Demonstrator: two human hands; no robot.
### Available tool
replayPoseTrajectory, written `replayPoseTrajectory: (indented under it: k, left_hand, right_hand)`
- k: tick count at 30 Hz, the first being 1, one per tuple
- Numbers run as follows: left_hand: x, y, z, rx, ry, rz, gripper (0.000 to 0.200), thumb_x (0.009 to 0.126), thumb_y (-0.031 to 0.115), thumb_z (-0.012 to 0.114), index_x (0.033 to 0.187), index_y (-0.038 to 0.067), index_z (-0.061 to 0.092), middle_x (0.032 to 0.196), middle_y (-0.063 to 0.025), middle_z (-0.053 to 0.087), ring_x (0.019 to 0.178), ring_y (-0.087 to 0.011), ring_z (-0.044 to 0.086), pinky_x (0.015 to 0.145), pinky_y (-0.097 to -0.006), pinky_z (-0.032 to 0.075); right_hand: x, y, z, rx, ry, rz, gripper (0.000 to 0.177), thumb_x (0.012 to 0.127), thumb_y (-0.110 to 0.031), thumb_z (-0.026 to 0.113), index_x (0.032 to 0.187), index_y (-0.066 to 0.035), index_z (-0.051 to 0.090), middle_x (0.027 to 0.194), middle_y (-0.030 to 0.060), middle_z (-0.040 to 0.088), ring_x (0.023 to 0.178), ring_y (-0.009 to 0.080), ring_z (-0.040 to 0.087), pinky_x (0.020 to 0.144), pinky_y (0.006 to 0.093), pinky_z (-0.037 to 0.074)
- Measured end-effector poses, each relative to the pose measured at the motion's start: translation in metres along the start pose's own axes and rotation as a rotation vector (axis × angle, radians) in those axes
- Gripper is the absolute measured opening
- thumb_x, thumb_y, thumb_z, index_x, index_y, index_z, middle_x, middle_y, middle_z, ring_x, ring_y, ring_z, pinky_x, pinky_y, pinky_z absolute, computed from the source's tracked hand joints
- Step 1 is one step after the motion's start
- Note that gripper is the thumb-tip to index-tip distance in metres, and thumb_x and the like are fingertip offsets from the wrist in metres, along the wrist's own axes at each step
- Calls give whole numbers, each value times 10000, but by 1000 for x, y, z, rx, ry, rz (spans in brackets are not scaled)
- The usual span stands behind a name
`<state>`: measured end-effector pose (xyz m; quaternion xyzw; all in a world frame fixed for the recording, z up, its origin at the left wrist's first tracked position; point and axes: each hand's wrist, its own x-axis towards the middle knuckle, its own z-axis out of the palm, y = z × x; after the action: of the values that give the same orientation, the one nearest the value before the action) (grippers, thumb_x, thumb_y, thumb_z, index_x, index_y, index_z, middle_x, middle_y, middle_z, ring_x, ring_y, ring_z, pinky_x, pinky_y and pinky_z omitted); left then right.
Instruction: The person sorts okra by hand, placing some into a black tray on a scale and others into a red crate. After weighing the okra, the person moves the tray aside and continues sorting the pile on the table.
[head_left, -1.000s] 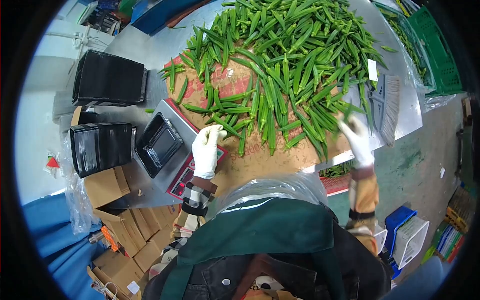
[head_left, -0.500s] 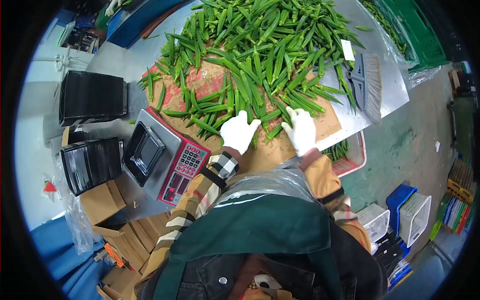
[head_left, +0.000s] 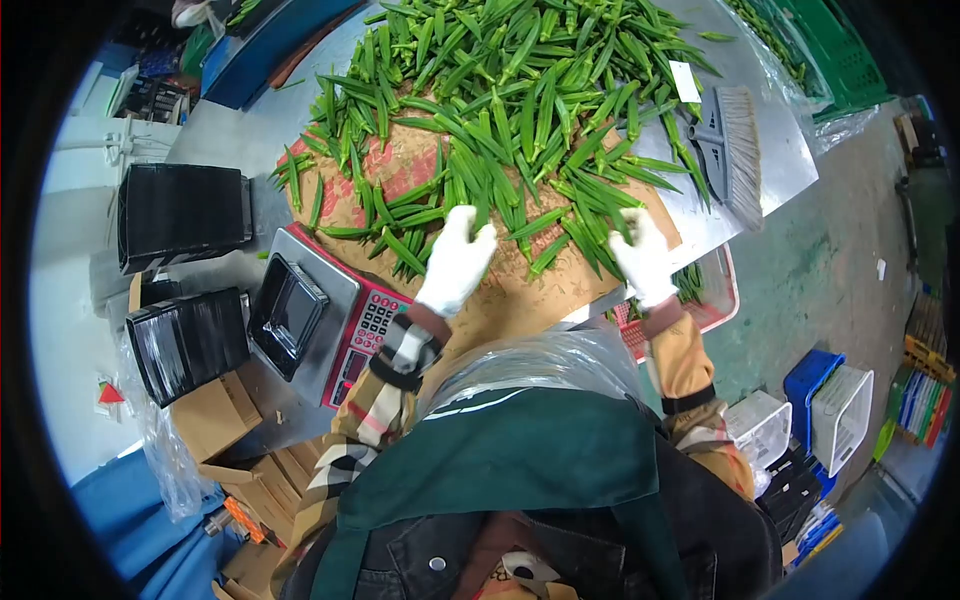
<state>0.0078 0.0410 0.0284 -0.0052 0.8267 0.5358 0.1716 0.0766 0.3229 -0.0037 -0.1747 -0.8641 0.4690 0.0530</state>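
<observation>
Both hands wear white gloves. My left hand (head_left: 460,262) is at the near edge of the okra pile (head_left: 520,110), its thumb and fingers curled around the end of a green pod. Farther right, my right hand (head_left: 643,258) has its thumb and fingers closed about pod ends at the pile's right front edge. The fingertips are partly hidden among the pods. Loose pods lie between the hands on brown cardboard (head_left: 520,300) with red print.
A red and silver scale (head_left: 345,310) with a black tray (head_left: 288,315) stands left, beside stacked black trays (head_left: 185,205). A grey brush (head_left: 735,160) and white tag (head_left: 685,82) lie right. Below the table edge is a red-rimmed basket (head_left: 725,290). Another person's gloved hand (head_left: 190,12) shows top left.
My hands have moved apart, left hand leftward and right hand rightward. Some pods near the right hand have shifted. The whole view has shifted slightly.
</observation>
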Motion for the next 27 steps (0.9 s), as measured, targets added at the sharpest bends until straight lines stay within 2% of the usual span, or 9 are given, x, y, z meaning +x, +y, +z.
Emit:
replayPoseTrajectory:
  k: [1, 4, 8, 12, 14, 18, 21, 24, 27]
  left_hand:
    - [8, 2, 12, 99, -17, 78, 270, 925, 186, 627, 1140, 34, 567, 969, -147, 649, 868, -242, 627, 787, -373, 510]
    - [25, 12, 55, 546, 55, 395, 316, 903, 208, 642, 1156, 39, 556, 974, -154, 635, 938, -342, 640, 825, -434, 519]
    - [36, 7, 73, 847, -163, 402, 359, 859, 237, 658, 1178, 93, 577, 1000, -164, 666, 954, -395, 629, 835, -490, 518]
    - [32, 11, 57, 554, -76, 112, 252, 836, 233, 612, 1045, 93, 592, 934, -164, 680, 896, -389, 652, 789, -489, 522]
    - [31, 7, 49, 391, -126, 56, 264, 843, 247, 608, 1060, 96, 600, 900, -168, 670, 890, -389, 643, 795, -481, 516]
    - [2, 11, 78, 726, -160, 237, 301, 860, 287, 646, 1070, 83, 576, 1015, -151, 622, 986, -350, 611, 803, -464, 514]
    - [-13, -9, 91, 853, -31, 481, 295, 841, 232, 694, 1091, 111, 596, 951, -175, 642, 907, -370, 626, 791, -477, 515]
    - [-10, -13, 80, 755, -101, 255, 343, 832, 228, 709, 1127, 98, 592, 903, -157, 650, 863, -362, 641, 780, -469, 525]
    - [-4, -6, 44, 119, -231, -17, 363, 841, 224, 733, 1140, 55, 615, 918, -71, 655, 800, -222, 641, 727, -373, 526]
  right_hand:
    - [4, -7, 10, -134, -18, -18, 333, 841, -155, 675, 1149, -55, 600, 998, 161, 671, 937, 322, 662, 845, 395, 522]
    - [15, 0, 43, -417, -61, -170, 392, 837, -191, 685, 1193, -61, 584, 1142, 161, 642, 1061, 339, 620, 927, 412, 489]
    - [21, -3, 34, -134, 36, -67, 369, 842, -193, 686, 1172, -43, 614, 1093, 170, 650, 1022, 330, 633, 906, 408, 497]
    - [4, 3, -12, 236, 55, 123, 319, 863, -192, 668, 1126, -13, 648, 1003, 166, 641, 895, 315, 639, 828, 383, 501]
    - [-13, 4, -14, 61, 41, 34, 313, 853, -192, 672, 1109, -16, 637, 979, 166, 617, 902, 325, 626, 820, 402, 500]
    - [-36, 0, 30, -402, -28, -265, 339, 806, -226, 732, 1075, -64, 603, 1059, 141, 577, 984, 344, 578, 831, 435, 495]
    - [-37, -5, 42, -648, -81, -239, 429, 770, -240, 759, 1128, -84, 581, 1089, 116, 576, 1006, 318, 576, 836, 421, 498]
    - [-35, 1, 34, -589, -112, -170, 473, 753, -238, 765, 1155, -83, 569, 1083, 115, 578, 1005, 307, 580, 836, 419, 499]
    - [-29, 7, 31, -649, -102, -163, 481, 747, -250, 760, 1154, -78, 571, 1072, 129, 576, 1007, 310, 583, 817, 428, 502]
